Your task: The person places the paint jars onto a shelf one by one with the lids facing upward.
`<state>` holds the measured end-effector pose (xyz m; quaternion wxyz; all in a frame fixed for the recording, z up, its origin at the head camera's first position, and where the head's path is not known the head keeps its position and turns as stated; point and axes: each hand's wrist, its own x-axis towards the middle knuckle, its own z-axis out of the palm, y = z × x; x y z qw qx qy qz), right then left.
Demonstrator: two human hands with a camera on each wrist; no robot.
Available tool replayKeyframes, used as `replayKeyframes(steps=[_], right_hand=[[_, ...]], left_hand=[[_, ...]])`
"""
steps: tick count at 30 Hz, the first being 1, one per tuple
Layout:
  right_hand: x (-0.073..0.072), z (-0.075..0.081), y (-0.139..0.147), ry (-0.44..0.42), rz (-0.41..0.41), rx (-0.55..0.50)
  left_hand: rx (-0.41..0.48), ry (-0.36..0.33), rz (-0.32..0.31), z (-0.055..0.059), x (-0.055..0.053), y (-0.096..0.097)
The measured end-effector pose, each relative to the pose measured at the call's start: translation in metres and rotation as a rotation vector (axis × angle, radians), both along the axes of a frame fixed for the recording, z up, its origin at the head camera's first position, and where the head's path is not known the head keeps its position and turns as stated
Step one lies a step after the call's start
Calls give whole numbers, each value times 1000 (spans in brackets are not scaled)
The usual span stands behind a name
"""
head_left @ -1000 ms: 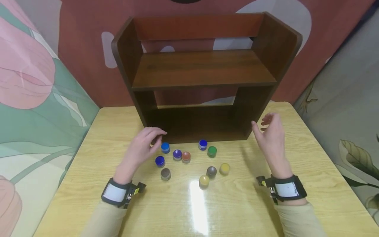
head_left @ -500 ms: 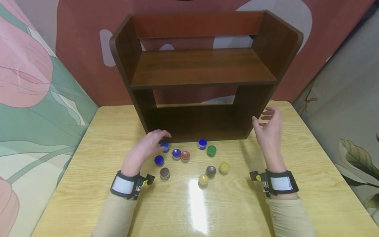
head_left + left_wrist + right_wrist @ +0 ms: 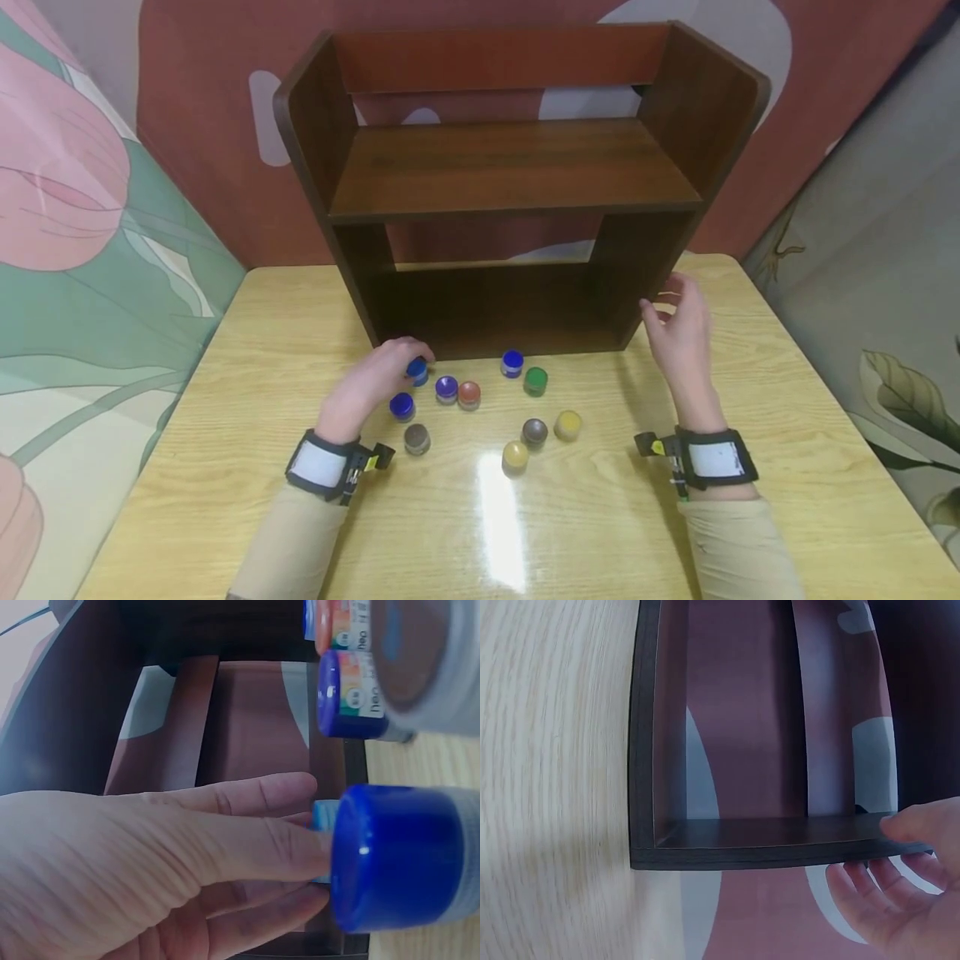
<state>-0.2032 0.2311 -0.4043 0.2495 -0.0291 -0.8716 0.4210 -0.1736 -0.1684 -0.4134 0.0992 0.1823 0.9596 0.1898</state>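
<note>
In the head view my left hand (image 3: 378, 375) has its thumb and fingers around a light blue paint jar (image 3: 417, 371) by the shelf's front left. The left wrist view shows the thumb (image 3: 292, 851) against that jar, which is mostly hidden behind a dark blue jar (image 3: 397, 859). My right hand (image 3: 681, 329) is at the right side panel of a dark brown wooden shelf (image 3: 517, 167). In the right wrist view its thumb (image 3: 907, 823) lies over the panel's edge, with the other fingers along the outer face.
Several more paint jars stand on the wooden table (image 3: 600, 525): purple (image 3: 446, 389), red-brown (image 3: 469, 395), blue (image 3: 512, 363), green (image 3: 536, 381), yellow (image 3: 568, 425), pale yellow (image 3: 515, 457) and grey (image 3: 534, 432). A brown-grey jar (image 3: 417, 438) stands near my left wrist.
My left hand has come down to the right and its fingers have closed around the light blue jar. My right hand has moved slightly forward onto the shelf's side panel.
</note>
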Motion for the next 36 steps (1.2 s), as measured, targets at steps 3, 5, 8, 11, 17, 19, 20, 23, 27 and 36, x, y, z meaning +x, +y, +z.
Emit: replayKeyframes(steps=[3,5,8,11,17,19,20,23,27,36], right_hand=[[0,-1,0,-7,8,-2],[-1,-2,0,-14,8,-1],[-2,-4,1,-22,7,4],[-4,-7,1,-33,11,13],[-6,-14,2,-53,39,4],[-6,-15,3,-59,43,-1],[-6,-16,3,-64,45,-2],[-6,-16,3,-70,47,-3],[-6,-16,3,-69,49,0],[-6,-18,5,-62,46,8]], left_hand=[[-9,2,-10,-3,-1,0],[-17,2,-13,-4,-2,1],[-29,8,-22,-7,-3,0],[-35,7,-24,-10,-5,-1],[-40,19,-50,-14,-7,-3],[-32,21,-55,-15,-8,-4],[-28,22,-56,-15,-8,-5],[-8,30,-54,-14,-9,-6],[38,79,-59,-12,-9,-9],[114,168,-46,-6,-8,-11]])
